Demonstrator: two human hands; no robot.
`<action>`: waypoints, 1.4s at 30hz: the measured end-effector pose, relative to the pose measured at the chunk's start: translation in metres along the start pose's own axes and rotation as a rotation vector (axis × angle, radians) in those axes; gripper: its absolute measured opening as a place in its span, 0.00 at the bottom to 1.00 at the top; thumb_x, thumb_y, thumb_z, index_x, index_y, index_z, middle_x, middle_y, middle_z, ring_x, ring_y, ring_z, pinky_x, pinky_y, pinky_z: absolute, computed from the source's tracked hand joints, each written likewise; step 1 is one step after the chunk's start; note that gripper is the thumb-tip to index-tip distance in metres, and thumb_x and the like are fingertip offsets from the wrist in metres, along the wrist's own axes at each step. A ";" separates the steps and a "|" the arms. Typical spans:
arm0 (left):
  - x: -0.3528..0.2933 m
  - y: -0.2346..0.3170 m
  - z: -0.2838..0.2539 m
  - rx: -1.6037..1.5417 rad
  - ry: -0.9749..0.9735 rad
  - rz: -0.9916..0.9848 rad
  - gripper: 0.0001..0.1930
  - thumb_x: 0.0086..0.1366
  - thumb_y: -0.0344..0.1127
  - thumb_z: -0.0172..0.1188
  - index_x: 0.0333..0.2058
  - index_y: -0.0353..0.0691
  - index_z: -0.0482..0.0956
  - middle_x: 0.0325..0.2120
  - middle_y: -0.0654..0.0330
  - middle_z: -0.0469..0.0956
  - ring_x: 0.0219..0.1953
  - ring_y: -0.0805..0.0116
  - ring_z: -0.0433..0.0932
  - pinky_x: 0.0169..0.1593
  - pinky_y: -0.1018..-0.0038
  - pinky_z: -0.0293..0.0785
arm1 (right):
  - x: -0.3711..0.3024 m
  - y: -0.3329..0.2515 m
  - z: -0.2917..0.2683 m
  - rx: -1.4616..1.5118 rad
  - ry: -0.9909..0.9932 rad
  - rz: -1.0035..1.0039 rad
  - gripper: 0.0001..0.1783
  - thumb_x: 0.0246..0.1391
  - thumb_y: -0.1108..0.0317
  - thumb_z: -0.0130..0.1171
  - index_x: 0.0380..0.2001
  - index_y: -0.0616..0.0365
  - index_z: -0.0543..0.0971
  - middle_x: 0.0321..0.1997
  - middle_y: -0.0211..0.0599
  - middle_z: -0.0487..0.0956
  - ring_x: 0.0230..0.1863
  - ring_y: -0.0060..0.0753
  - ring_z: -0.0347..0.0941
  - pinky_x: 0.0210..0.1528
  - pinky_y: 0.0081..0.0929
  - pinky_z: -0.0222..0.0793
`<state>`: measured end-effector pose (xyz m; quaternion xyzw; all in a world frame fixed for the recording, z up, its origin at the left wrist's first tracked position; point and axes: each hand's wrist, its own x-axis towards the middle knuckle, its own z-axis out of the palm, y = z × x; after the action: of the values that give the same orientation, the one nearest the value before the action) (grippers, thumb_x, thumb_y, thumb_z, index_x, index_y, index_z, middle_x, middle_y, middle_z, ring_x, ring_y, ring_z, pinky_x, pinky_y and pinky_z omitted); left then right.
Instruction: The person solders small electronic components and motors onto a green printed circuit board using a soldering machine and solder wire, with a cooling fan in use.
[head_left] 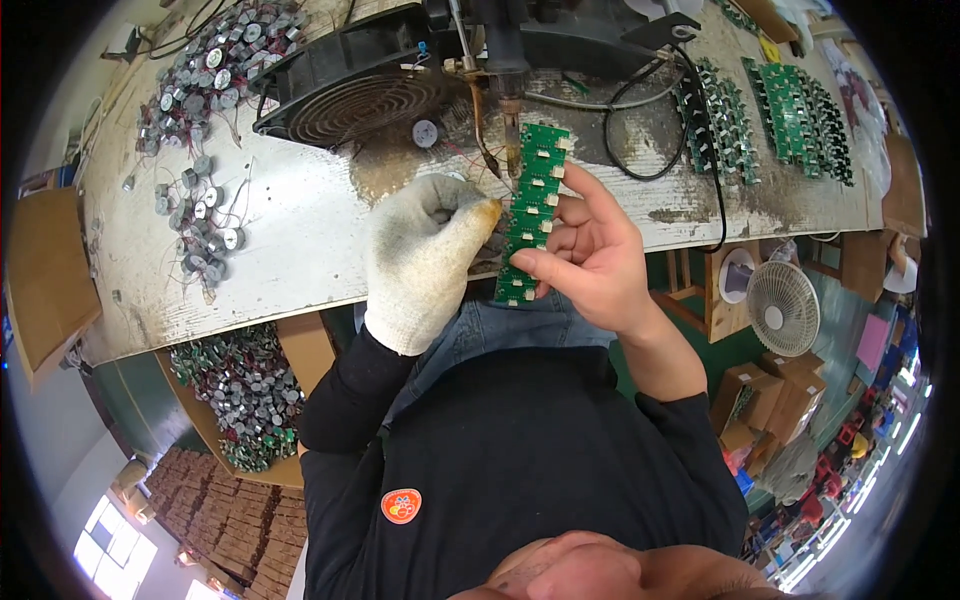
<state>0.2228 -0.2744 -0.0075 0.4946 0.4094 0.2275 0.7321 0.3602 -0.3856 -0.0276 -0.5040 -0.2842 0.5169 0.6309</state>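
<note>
"Scuffed white workbench [300,230] across the view; what is the biggest thing on it?"

"A black boxy fan [370,110], beyond the hands."

"And the hands?"

"Left hand [425,250], in a pale glove, has thumb and fingers drawn together beside the board's left edge; I cannot tell whether a wire is pinched there. Right hand [600,255], bare, holds the board between thumb and fingers."

"Where exactly is this board?"

"It's a long green circuit board [524,215], raised near the bench's front edge, its far end just beside a downward metal tip [513,150]."

"How would it handle?"

"Light and stiff, I'd judge, smooth enough to slide in a glove, and brittle if bent. Take it by the long edges, thumb on bare green, without pressing on the small white connectors [556,172]; those look easiest to damage."
</note>
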 end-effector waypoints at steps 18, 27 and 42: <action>-0.006 -0.021 -0.039 0.788 0.074 0.693 0.22 0.46 0.27 0.66 0.42 0.34 0.72 0.45 0.46 0.69 0.46 0.49 0.71 0.50 0.62 0.69 | 0.007 -0.001 -0.008 -0.145 0.138 0.047 0.44 0.49 0.83 0.60 0.65 0.64 0.49 0.46 0.48 0.75 0.23 0.23 0.74 0.19 0.18 0.71; -0.036 -0.013 -0.111 0.678 0.668 0.613 0.11 0.54 0.23 0.65 0.36 0.34 0.77 0.32 0.58 0.78 0.27 0.76 0.76 0.31 0.82 0.72 | 0.016 0.003 -0.013 -0.125 0.067 -0.022 0.44 0.48 0.83 0.59 0.65 0.68 0.49 0.50 0.47 0.73 0.31 0.21 0.74 0.18 0.13 0.69; -0.018 0.021 -0.207 1.057 0.802 0.204 0.23 0.51 0.44 0.68 0.43 0.35 0.79 0.33 0.48 0.81 0.38 0.54 0.80 0.44 0.67 0.74 | 0.013 0.003 -0.006 -0.103 0.073 -0.026 0.44 0.47 0.84 0.59 0.65 0.66 0.50 0.48 0.45 0.74 0.31 0.22 0.74 0.19 0.13 0.69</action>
<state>0.0431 -0.1679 -0.0179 0.7003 0.6570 0.2306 0.1574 0.3682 -0.3758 -0.0344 -0.5503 -0.2938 0.4748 0.6208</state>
